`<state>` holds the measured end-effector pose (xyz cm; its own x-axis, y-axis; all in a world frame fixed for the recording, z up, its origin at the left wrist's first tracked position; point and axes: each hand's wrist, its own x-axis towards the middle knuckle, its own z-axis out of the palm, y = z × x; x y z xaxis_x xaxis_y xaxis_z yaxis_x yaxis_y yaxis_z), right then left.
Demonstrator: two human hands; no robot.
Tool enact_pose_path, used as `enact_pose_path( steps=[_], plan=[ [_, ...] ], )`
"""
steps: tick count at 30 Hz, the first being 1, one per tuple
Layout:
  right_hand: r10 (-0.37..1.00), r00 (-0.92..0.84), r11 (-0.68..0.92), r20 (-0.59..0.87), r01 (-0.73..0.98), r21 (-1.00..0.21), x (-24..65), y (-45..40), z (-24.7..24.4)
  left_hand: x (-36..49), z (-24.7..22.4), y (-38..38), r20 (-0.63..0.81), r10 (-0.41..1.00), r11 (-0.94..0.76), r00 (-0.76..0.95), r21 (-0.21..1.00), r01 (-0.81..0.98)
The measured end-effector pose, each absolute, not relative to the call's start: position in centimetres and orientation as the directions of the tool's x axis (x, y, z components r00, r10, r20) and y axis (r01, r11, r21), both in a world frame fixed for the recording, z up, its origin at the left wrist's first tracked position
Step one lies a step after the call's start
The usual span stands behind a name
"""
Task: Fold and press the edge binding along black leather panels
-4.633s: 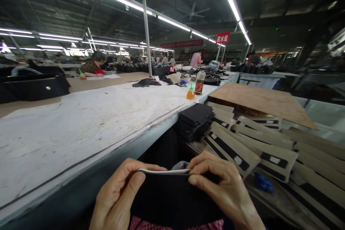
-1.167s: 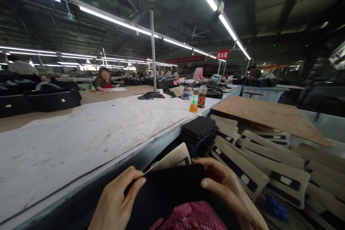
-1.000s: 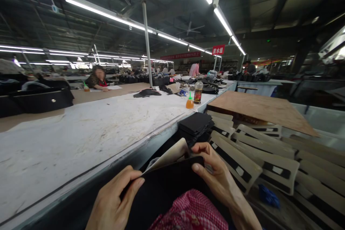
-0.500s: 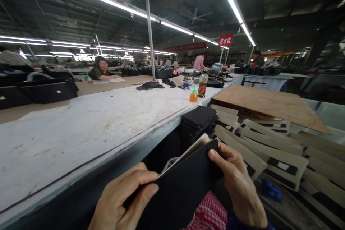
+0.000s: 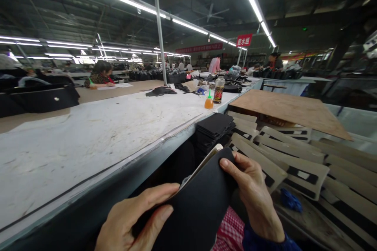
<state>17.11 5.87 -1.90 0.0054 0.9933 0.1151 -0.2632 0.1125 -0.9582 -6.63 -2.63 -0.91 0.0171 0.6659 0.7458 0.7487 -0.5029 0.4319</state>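
A black flat panel point(image 5: 196, 200) with rounded corners is held tilted in front of me. Behind its upper edge shows a pale backing layer point(image 5: 210, 156), standing slightly apart from it. My left hand point(image 5: 138, 213) takes the panel at its left edge, thumb on the black face and index finger along the top. My right hand point(image 5: 250, 182) pinches the upper right corner, its thumb in front and its fingers behind. The panel's lower part runs out of view, over red checked cloth point(image 5: 231, 223) at my lap.
A white-covered table point(image 5: 88, 141) stretches along the left. On it stand an orange glue bottle point(image 5: 209, 102) and a clear bottle with dark contents point(image 5: 218, 92). Stacked black panels point(image 5: 216, 123), beige pieces point(image 5: 303, 168) and a blue crumpled item point(image 5: 291, 200) lie to the right. Co-workers are farther back.
The gap between black panel and pale layer has narrowed. My left hand's index finger has slid up along the top edge and its thumb has spread farther from it. The view has shifted slightly.
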Motion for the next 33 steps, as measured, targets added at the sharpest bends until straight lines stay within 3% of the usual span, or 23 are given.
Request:
enact_pose_path(
  steps=[5, 12, 19, 23, 28, 33],
  plan=[
    [0.990, -0.030, 0.122, 0.138, -0.305, -0.944, 17.1, 6.2, -2.3, -7.1, -1.1, -1.7, 0.812, 0.550, -0.726, 0.194, 0.350, 0.592],
    [0.977, -0.015, 0.198, 0.212, -0.289, -0.936, 17.5, 6.0, -2.7, -7.2, -1.3, -1.7, 0.813, 0.561, -0.690, 0.159, 0.352, 0.633],
    [0.909, 0.078, 0.416, 0.410, -0.070, -0.907, 17.5, 4.4, -1.8, -5.8, -0.4, -0.2, 0.850, 0.469, -0.750, 0.240, 0.239, 0.617],
    [0.889, 0.073, 0.452, 0.452, 0.019, -0.892, 17.4, 3.4, -1.1, -4.7, -0.7, 0.0, 0.866, 0.453, -0.766, 0.211, 0.257, 0.590],
    [0.947, -0.054, 0.310, 0.318, -0.119, -0.943, 18.2, 3.4, -0.8, -4.4, -0.8, 0.0, 0.867, 0.459, -0.777, 0.193, 0.287, 0.560],
    [0.951, -0.105, 0.254, 0.290, -0.267, -0.930, 18.2, 3.4, -0.7, -5.9, -0.7, -0.1, 0.861, 0.443, -0.798, 0.249, 0.252, 0.548]
  ],
)
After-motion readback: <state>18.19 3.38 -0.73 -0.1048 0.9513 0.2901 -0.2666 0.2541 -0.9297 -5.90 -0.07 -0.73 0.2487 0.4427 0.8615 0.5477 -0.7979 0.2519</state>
